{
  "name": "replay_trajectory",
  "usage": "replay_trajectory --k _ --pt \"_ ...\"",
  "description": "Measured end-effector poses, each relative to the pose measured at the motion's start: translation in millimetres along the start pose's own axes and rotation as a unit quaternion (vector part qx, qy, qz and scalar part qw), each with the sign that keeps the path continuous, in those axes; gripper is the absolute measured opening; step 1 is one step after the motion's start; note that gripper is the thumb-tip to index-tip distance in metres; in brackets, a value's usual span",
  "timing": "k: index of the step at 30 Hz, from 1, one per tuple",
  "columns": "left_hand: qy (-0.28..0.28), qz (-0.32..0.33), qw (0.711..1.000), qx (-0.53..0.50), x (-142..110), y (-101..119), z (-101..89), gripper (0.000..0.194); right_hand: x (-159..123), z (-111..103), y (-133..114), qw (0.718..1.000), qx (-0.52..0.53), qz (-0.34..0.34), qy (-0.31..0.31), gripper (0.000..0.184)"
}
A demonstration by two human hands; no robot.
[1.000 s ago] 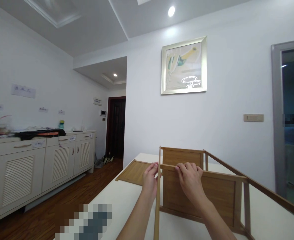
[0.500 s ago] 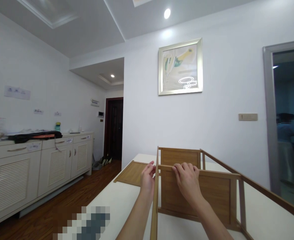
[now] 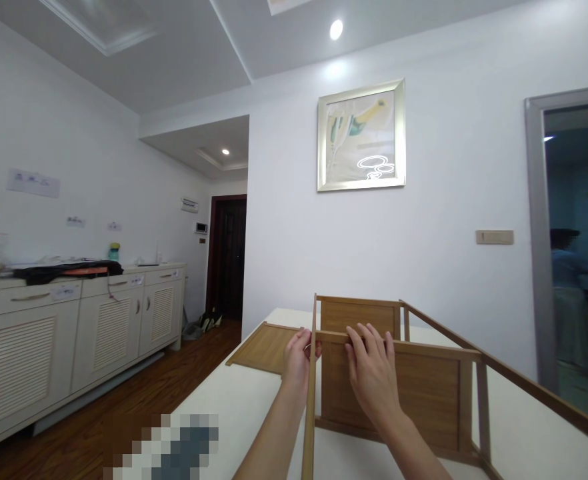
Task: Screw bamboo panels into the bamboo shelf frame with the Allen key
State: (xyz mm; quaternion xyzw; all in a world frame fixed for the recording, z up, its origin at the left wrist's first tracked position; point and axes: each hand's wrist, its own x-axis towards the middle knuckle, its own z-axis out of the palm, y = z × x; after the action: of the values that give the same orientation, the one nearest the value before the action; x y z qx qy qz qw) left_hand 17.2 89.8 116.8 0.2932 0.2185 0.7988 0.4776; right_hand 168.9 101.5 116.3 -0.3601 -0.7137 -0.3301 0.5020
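Note:
A brown wooden frame [image 3: 481, 400] with slim rails and inset panels lies on the white table. My left hand [image 3: 297, 360] is at its left rail [image 3: 311, 407], fingers bent together where the middle panel meets that rail. Whatever those fingertips pinch is hidden. Over the top edge of the middle panel [image 3: 424, 383] lie the fingers of my right hand [image 3: 374, 370], slightly spread, with the thumb on the near face. Another panel [image 3: 361, 317] of the frame stands farther back. To the left, a loose-looking wooden panel [image 3: 261, 348] lies flat on the table.
The white table [image 3: 214, 410] reaches toward the wall. Along the left wall runs a white cabinet [image 3: 107, 320] with a black cloth or bag [image 3: 64, 272] on top. A blurred patch covers the table's front left. People show beyond the doorway at right.
My left fingers have curled in closer against the left rail. My right fingers have straightened and spread a little on the panel's edge. The frame stays in place.

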Motion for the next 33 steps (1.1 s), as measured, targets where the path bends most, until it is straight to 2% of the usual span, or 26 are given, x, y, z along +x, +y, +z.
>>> replay_trajectory --k 4,6,7,9,12,14,16,19,33 --pt "-0.005 0.004 1.000 0.004 -0.2 0.5 -0.4 0.033 -26.7 6.3 -0.5 0.998 0.014 -0.052 0.035 0.040" --pt "0.004 0.000 1.000 0.009 0.6 0.3 -1.0 0.033 -48.3 8.7 -1.0 0.995 0.047 -0.083 0.015 0.033" --pt "0.010 -0.004 1.000 0.011 1.4 -0.1 -1.6 0.034 -60.1 9.9 -1.6 0.993 0.074 -0.096 -0.017 0.027" --pt "0.017 -0.013 1.000 0.011 3.9 -1.4 -2.9 0.035 -82.7 12.5 -4.3 0.979 0.124 -0.099 -0.126 0.022" --pt "0.012 -0.016 1.000 0.013 7.9 -3.8 -5.5 0.037 -106.0 15.8 -11.1 0.935 0.182 -0.088 -0.290 0.026" --pt "0.009 -0.016 1.000 0.014 9.6 -5.2 -7.1 0.039 -111.8 16.7 -16.0 0.908 0.209 -0.051 -0.360 0.025" --pt "0.008 -0.017 1.000 0.014 10.3 -6.1 -8.4 0.039 -111.7 16.2 -19.3 0.891 0.222 -0.004 -0.395 0.025" --pt "0.009 -0.020 1.000 0.014 10.4 -6.8 -9.4 0.038 -108.3 14.2 -20.7 0.880 0.220 0.035 -0.419 0.025" --pt "-0.004 -0.027 1.000 0.006 15.7 -7.9 -12.5 0.036 -108.0 10.7 -21.4 0.873 0.222 0.068 -0.429 0.025"
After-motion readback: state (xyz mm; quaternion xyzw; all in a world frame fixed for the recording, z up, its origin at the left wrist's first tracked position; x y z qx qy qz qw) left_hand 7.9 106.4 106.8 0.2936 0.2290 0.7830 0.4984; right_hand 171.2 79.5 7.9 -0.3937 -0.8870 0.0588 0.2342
